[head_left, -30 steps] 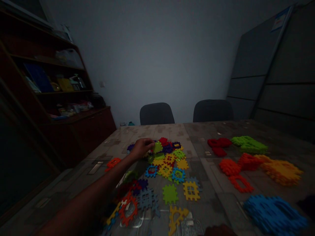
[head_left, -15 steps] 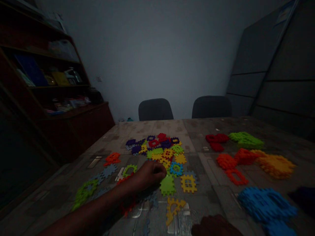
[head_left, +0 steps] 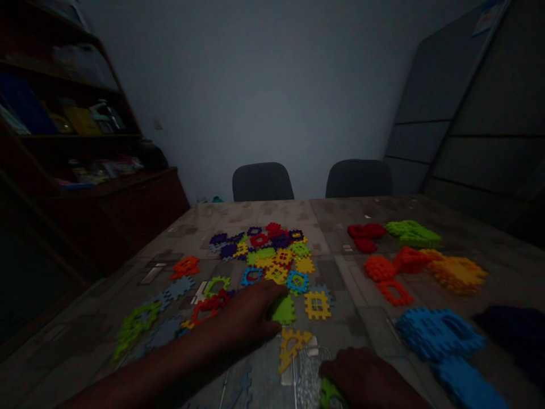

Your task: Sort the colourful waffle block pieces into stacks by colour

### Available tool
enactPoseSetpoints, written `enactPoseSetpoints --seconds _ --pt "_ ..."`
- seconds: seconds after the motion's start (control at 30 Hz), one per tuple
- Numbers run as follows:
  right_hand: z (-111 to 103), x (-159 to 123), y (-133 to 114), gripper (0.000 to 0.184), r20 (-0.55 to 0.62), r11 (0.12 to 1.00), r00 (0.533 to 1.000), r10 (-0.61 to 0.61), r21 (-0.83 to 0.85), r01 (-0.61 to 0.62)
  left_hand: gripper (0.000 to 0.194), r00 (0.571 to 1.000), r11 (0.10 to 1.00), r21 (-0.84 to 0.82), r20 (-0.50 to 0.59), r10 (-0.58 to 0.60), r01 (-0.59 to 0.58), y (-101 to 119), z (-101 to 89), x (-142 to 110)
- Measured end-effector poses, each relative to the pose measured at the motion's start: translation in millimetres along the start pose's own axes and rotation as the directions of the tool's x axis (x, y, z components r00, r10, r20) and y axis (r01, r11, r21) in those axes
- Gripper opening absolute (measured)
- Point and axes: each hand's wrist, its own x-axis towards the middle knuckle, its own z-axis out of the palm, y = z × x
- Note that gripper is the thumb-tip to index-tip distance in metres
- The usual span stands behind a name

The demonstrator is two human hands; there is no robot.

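Observation:
My left hand (head_left: 258,309) is low over the table, with thumb and fingers spread at the left side of a light-green toothed interlocking tile (head_left: 284,311). Part of that tile is hidden under the fingers; whether they press on it is unclear. Near the bottom edge, my right hand (head_left: 361,372) grips a green interlocking tile (head_left: 331,393), partly cut off by the frame. Between the hands lies a yellow toothed piece (head_left: 293,345) with an arched opening. A yellow window tile (head_left: 317,305) and a blue tile with a round opening (head_left: 297,281) lie just beyond.
A mixed heap of tiles (head_left: 261,257) covers the table's middle. At right are piles of red (head_left: 366,232), green (head_left: 413,233), orange (head_left: 380,268), yellow (head_left: 458,274), blue (head_left: 438,332) and dark purple tiles (head_left: 511,329). Two chairs (head_left: 263,182) stand behind the table.
My left hand has gone from closed to spread fingers beside the light-green tile. My right hand has come further into view, showing a green tile. The view has shifted slightly.

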Motion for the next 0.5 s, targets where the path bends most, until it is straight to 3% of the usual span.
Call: enactPoseSetpoints --seconds 0.13,0.27,0.37,0.5 --pt "9.7 2.0 4.9 0.043 0.091 0.994 0.991 0.103 0.037 -0.106 0.065 0.999 0.998 0.054 0.009 0.036 -0.036 -1.0 -1.2 3.2" --pt "-0.4 2.0 5.3 0.067 0.222 0.977 0.963 0.149 0.114 -0.178 0.066 0.997 0.992 0.098 0.014 0.075 -0.076 -6.0 -0.1 5.1" --pt "-4.7 1.6 3.9 0.064 0.244 0.973 0.957 0.156 0.128 -0.191 0.064 0.997 0.992 0.092 0.01 0.081 -0.081 -11.0 2.9 5.7" --pt "-3.3 2.8 0.1 0.043 0.11 0.987 0.984 0.14 0.058 -0.147 0.065 0.995 0.992 0.082 -0.029 0.096 -0.093 -13.3 5.7 4.7"
